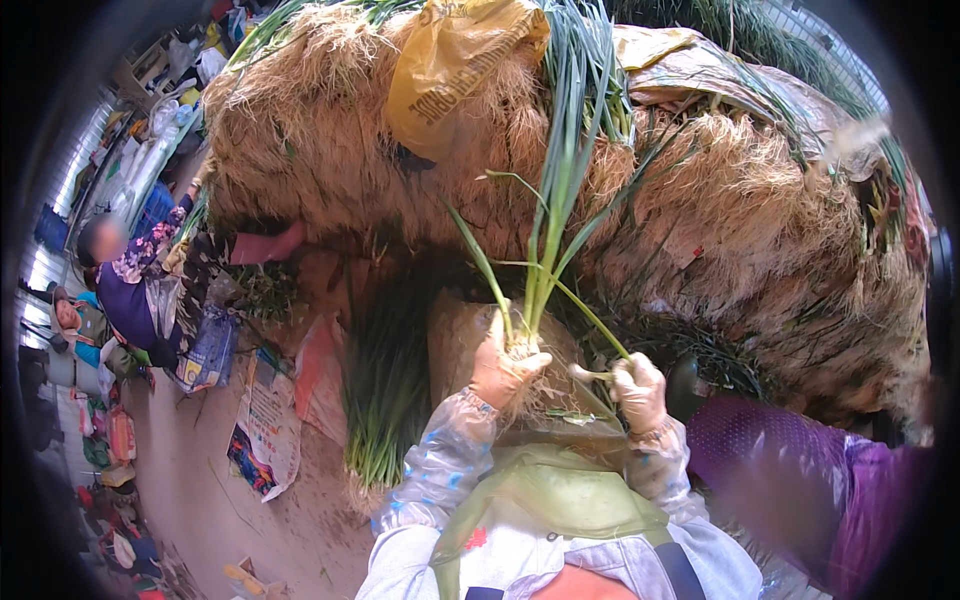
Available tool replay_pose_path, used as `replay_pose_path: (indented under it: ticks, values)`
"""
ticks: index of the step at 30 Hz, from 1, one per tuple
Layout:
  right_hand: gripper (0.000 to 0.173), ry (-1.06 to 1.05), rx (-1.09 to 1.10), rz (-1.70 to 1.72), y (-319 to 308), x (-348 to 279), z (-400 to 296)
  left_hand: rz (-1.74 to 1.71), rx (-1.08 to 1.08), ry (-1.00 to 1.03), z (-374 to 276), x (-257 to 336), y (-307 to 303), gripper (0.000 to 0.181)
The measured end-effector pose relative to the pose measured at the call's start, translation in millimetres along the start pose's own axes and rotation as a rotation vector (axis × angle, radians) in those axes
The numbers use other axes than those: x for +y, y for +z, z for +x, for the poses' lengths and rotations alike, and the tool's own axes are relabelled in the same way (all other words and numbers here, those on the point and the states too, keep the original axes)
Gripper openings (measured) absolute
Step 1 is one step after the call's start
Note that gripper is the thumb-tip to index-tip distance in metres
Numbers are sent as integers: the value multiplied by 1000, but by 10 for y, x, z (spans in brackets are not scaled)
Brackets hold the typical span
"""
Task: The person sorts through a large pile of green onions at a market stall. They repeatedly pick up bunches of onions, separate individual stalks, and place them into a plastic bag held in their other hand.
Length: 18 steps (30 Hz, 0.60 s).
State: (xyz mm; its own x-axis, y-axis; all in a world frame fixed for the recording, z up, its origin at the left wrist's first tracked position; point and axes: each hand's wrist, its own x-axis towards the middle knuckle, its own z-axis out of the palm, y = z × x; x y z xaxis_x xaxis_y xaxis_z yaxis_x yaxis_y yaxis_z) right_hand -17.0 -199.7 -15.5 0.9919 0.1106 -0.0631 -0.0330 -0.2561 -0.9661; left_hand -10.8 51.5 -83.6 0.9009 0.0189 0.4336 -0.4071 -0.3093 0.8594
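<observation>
My gloved left hand (504,369) is closed around the root end of a few long green onions (551,255), whose leaves reach up over the heap. To its right, my gloved right hand (639,386) pinches a thin onion stalk (592,311) that slants up and left across the held ones. A pale stem end points out from the right hand's left side. Fine roots hang below my left hand over a brown plastic-covered surface (461,330) before me. A bundle of green onions (382,405) lies on the ground to the left, roots towards me.
A large heap of rooted onions (337,150) spans the far side, with a yellow plastic sack (450,75) on it. A person in purple (795,465) is close at my right. Another person (135,300) works at the left. A printed sack (262,435) lies on the floor.
</observation>
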Motion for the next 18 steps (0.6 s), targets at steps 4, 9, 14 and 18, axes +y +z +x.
replay_pose_path:
  ticks: [4,9,14,18]
  values:
    - [28,143,53,-303,-419,1003,-129,140,108,-68,159,385,14,21]
    - [91,-166,98,-336,-37,737,298,304,68,-43,43,211,115,28]
    - [87,-220,3,-222,642,-59,992,155,-290,-541,265,802,10,119]
    - [80,-163,-79,150,935,4,1160,50,-149,-504,132,784,-55,110]
